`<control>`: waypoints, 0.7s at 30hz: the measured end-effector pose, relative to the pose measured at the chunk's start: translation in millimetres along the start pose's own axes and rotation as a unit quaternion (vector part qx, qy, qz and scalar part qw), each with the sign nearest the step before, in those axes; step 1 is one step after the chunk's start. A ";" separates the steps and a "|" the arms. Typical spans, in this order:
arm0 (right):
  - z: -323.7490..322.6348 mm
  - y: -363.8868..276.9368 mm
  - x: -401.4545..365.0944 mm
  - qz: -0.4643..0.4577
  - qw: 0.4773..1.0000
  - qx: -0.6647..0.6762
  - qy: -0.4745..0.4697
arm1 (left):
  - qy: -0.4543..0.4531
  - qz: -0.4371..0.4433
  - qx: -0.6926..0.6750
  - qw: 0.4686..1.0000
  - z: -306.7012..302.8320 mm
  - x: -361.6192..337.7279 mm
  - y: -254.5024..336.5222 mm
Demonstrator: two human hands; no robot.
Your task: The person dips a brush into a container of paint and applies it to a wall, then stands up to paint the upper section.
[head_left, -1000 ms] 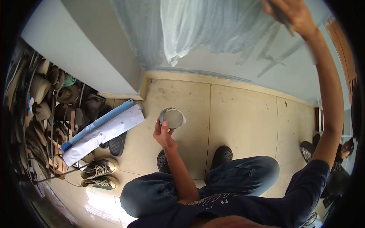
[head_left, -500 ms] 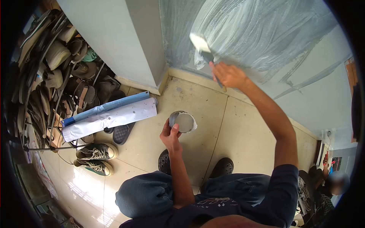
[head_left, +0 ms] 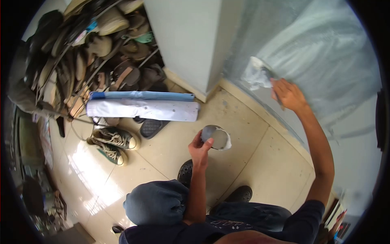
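My left hand point(head_left: 199, 152) is wrapped round a small round container point(head_left: 219, 138) above the floor, thumb on its near side. Whitish coating covers its right rim, and its inside looks grey. My right hand point(head_left: 290, 96) grips a paintbrush point(head_left: 267, 74) by its handle, fingers closed. The pale bristles touch the lower wall point(head_left: 325, 61) close to the corner. Just under the bristles lies a thick white wet patch point(head_left: 257, 79), while broad whitish strokes streak the grey surface to the right.
A pillar point(head_left: 187, 44) stands left of the painted wall. Beside it, a rack holds many shoes point(head_left: 122, 69), with a rolled white-and-blue sheet point(head_left: 142, 110) in front. A black slipper point(head_left: 153, 128) and a pair of sneakers point(head_left: 111, 142) lie on the tiled floor point(head_left: 239, 162).
The view has swung, shifting the scene rightward. My right hand has brought the brush slightly lower on the wall, and the white patch there looks larger. My left hand still holds the container.
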State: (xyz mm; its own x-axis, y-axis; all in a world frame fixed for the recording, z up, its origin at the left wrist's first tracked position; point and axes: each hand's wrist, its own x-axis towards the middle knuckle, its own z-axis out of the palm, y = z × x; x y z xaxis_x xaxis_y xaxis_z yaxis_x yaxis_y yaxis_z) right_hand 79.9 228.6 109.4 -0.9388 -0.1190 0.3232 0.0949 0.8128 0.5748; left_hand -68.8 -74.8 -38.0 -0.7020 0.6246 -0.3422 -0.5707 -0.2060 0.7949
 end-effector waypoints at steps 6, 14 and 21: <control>5.0 -3.0 12.0 0.060 0.993 -0.024 0.102 | 0.029 0.022 0.005 0.999 -9.2 5.5 3.2; 109.3 -83.2 -8.7 0.026 0.998 -0.019 -0.047 | 0.064 -0.032 0.029 0.997 -9.6 2.4 13.2; 117.2 -80.1 -27.7 0.020 0.995 0.000 -0.094 | 0.037 -0.039 0.058 0.997 -3.2 -0.7 -0.8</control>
State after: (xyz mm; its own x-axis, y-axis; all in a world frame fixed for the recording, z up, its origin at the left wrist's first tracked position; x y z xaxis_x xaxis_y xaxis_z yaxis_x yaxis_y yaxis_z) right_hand 59.5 233.5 -33.7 -0.9794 0.0225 0.2007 0.1342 0.8151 0.5636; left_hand -69.2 -77.5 -40.0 -0.6895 0.5772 -0.4374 -0.5744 -0.0679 0.8157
